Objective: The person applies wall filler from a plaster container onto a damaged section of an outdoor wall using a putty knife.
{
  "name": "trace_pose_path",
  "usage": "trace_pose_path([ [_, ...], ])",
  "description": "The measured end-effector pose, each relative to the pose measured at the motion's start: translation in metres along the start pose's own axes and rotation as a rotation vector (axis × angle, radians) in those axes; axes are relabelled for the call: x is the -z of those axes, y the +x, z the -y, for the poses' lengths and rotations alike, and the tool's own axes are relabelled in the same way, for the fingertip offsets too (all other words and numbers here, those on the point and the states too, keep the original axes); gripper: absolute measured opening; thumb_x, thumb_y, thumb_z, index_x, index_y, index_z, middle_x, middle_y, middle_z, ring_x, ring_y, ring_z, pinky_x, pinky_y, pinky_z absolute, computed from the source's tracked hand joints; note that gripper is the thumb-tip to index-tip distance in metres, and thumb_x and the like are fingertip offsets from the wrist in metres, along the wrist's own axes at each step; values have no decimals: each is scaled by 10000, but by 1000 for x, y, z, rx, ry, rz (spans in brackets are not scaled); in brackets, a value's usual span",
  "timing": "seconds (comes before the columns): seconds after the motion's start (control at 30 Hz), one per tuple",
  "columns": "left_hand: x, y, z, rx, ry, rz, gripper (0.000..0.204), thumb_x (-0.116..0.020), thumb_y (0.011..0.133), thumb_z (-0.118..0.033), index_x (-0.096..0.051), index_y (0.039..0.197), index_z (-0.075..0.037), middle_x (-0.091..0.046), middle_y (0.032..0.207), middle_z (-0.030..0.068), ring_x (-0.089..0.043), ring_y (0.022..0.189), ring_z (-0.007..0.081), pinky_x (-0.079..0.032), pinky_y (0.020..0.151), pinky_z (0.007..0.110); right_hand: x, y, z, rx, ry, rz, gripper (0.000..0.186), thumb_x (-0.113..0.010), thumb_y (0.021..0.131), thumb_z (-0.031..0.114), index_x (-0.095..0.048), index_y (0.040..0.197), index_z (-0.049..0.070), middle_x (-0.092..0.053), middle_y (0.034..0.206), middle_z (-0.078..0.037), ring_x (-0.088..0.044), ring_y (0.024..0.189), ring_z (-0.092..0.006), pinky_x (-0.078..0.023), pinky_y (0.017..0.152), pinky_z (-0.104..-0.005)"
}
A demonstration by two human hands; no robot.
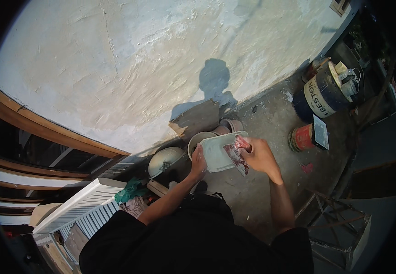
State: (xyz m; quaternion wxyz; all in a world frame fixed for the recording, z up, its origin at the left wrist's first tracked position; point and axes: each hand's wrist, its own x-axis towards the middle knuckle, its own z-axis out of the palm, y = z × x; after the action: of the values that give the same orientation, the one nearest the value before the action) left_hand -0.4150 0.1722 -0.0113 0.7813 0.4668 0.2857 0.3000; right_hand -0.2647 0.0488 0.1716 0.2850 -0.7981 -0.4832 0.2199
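My left hand [199, 162] grips the left side of a pale, shallow rectangular tray [214, 153] in front of my body. Closed around a red-handled scraper [239, 157] is my right hand [261, 157]. The scraper's wide blade, smeared with whitish and dark residue, overlaps the tray's right side; whether it touches the tray I cannot tell. Beyond stands a plastered wall [129, 68], patchy and rough, with my shadow on it.
A board [197, 119] leans against the wall, near pots and a rounded pale vessel [165, 162]. Right of me stand a dark drum [316, 98], a red can [303, 138] with a flat square piece, and a metal frame [344, 249]. A white slatted plastic piece [81, 205] lies left.
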Motion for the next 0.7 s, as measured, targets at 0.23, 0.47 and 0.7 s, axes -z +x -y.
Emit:
trace_pose_path([
  [0.23,11,7,-5,-35,33,18,474,-258,1027,-379,-540,988,0,-553,889,34,-499,832,97,-410,776,265,-20,-4,-12,-208,201,-34,157,-606,712,67,-628,820,-46,-580,593,-102,-547,564,-124,-434,533,-316],
  [0.47,25,15,-10,-50,12,38,447,-267,1029,-362,-527,942,-9,-526,842,20,-477,776,87,-410,725,254,-67,15,-16,-272,532,25,148,-597,736,62,-638,811,-59,-600,667,-21,-544,610,-99,-440,558,-280],
  [0.7,43,15,-21,-22,-92,61,459,-251,1032,-345,-539,1013,12,-573,921,47,-520,829,91,-432,766,259,-107,22,1,-359,752,-40,206,-601,802,9,-630,997,-52,-659,818,-65,-601,666,-105,-488,604,-251],
])
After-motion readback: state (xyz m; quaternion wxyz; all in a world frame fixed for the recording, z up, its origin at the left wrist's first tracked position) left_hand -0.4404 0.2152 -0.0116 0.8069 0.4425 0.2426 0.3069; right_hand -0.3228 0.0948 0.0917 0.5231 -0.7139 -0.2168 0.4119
